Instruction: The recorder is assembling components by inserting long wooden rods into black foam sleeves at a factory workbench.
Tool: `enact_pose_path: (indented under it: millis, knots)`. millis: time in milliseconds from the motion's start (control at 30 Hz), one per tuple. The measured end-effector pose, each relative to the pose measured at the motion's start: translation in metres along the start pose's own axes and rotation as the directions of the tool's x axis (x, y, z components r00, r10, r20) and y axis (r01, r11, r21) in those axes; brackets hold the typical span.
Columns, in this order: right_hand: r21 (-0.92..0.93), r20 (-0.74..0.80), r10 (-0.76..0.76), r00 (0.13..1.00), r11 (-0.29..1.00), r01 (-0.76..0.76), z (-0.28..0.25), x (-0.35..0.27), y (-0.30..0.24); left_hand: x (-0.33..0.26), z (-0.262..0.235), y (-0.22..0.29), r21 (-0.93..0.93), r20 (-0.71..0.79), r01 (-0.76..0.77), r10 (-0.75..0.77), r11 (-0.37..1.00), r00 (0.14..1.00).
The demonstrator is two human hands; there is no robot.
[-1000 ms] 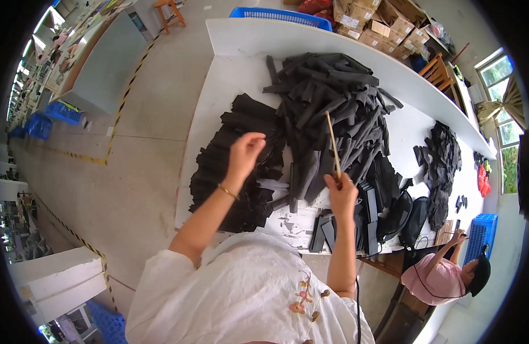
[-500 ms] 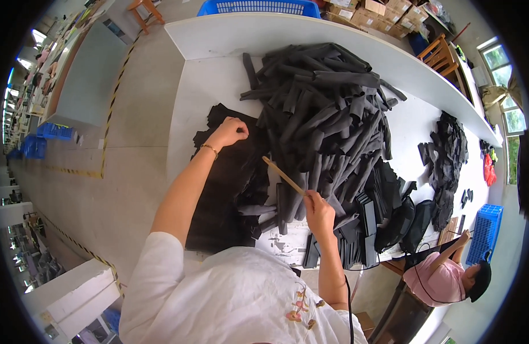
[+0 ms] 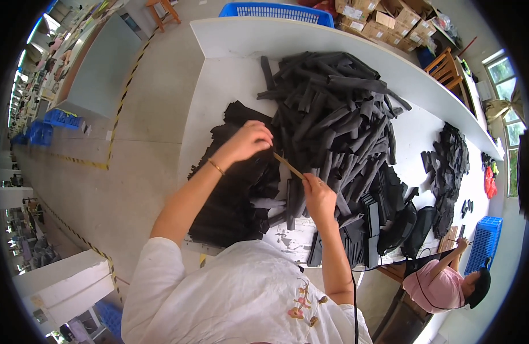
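Observation:
My right hand (image 3: 320, 198) is closed round the lower end of a thin, flat, light-brown stick (image 3: 290, 167). The stick slants up and left toward my left hand (image 3: 252, 140), whose bent fingers come close to its far tip. Those fingers look pinched together; anything between them blends into the black behind. Under my left forearm lies a stack of flat black fabric pieces (image 3: 233, 195) with uneven edges. A big heap of dark grey-black fabric tubes (image 3: 333, 109) rises just beyond and to the right of both hands.
Black folded pieces (image 3: 370, 218) and rounded black items (image 3: 399, 229) sit right of my right hand. Another dark heap (image 3: 449, 172) lies farther right. A white panel (image 3: 333, 40) borders the table's far side. At right, a person in pink (image 3: 436, 284) works beside a blue crate (image 3: 484, 243).
My left hand has moved right, closer to the stick's tip. The stick stays in my right hand, with its tip slightly higher. The whole view has shifted a little.

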State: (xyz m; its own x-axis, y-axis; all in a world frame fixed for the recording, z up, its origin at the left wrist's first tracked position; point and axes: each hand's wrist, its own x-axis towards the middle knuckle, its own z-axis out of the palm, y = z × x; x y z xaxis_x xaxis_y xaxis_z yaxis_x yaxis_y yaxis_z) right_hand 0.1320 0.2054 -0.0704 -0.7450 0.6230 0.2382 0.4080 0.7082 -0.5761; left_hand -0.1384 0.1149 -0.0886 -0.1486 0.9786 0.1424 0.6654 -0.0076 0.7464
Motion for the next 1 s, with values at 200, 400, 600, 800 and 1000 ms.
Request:
enact_pose_path:
  millis: [200,400,600,800,1000]
  knots:
    - [0.526,0.22,0.141,0.965,0.816,-0.239,0.019,-0.036,-0.031,-0.041,0.014,0.139,0.331,-0.27,-0.234,0.329,0.914,0.905]
    - [0.543,0.313,0.202,0.928,0.764,-0.349,0.022,-0.082,-0.068,-0.111,0.046,0.102,-0.925,-0.374,-0.342,-0.561,0.167,0.738]
    - [0.444,-0.042,0.188,0.981,0.883,-0.15,0.037,-0.093,-0.104,-0.124,0.103,0.138,-0.894,-0.011,-0.307,-0.67,-0.326,0.742]
    - [0.319,0.112,0.21,0.971,0.918,-0.235,0.028,-0.128,-0.099,-0.118,0.075,0.151,-0.923,-0.084,-0.354,-0.82,-0.15,0.566]
    - [0.272,0.179,0.133,0.975,0.945,-0.179,0.015,-0.161,-0.096,-0.117,0.072,0.138,-0.946,-0.158,-0.325,-0.85,-0.016,0.502]
